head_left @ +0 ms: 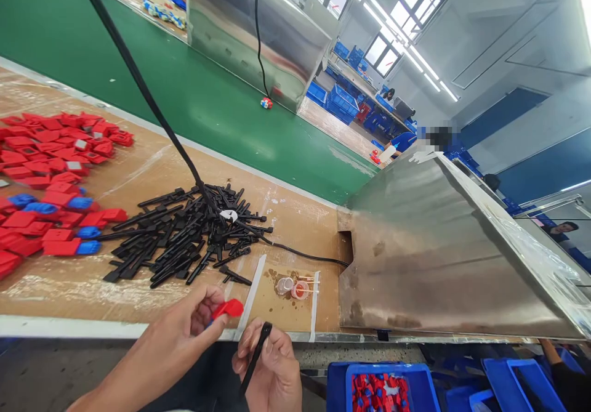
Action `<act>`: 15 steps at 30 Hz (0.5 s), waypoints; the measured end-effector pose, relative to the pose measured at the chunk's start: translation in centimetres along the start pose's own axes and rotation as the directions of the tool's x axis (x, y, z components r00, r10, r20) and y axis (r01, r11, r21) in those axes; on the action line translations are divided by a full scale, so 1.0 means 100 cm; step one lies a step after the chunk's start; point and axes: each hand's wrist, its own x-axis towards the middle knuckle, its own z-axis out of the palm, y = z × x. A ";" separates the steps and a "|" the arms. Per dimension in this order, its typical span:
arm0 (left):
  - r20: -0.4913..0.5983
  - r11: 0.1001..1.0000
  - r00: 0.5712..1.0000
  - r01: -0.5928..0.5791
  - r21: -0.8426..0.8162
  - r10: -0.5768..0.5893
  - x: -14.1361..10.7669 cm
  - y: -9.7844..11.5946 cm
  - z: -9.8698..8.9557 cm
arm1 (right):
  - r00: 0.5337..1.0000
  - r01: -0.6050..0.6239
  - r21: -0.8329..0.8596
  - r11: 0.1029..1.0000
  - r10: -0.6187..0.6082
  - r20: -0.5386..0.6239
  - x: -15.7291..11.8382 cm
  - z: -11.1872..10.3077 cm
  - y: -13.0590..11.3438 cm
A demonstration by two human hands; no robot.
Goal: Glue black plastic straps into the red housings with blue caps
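One handheld red piece point(231, 308), one handheld black stick point(257, 355), dozens of loose sticks point(184, 234)

No lettering, label, brand, number or sign can be read: the white patch point(228, 215) by the black cord point(107, 18) shows no legible print, and any marking on the distant blue crates point(342, 103) is too small

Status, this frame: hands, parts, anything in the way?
Left hand holding red piece; right hand gripping black stick, the two apart. Loose black parts piled beyond. Black cable crossing that pile; no obstruction visible between hands.
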 end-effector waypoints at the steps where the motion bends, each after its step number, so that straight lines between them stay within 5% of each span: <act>1: 0.042 0.991 0.998 0.042 -0.129 -0.037 -0.004 -0.006 0.003 | 1.000 0.009 0.014 1.000 -0.009 0.011 0.003 0.003 -0.003; 6: 0.287 0.879 0.947 0.257 -0.401 -0.146 -0.018 -0.015 0.012 | 0.999 -0.013 0.151 0.989 0.008 0.032 0.013 0.007 -0.005; 11: 0.405 0.653 0.860 0.502 -0.566 -0.310 -0.019 0.023 0.001 | 0.998 -0.019 0.193 0.981 0.007 0.065 0.012 0.004 0.000; 15: 0.517 0.491 0.790 0.612 -0.621 -0.330 -0.020 0.044 -0.007 | 0.995 -0.034 0.213 0.976 0.013 0.099 0.010 0.003 -0.002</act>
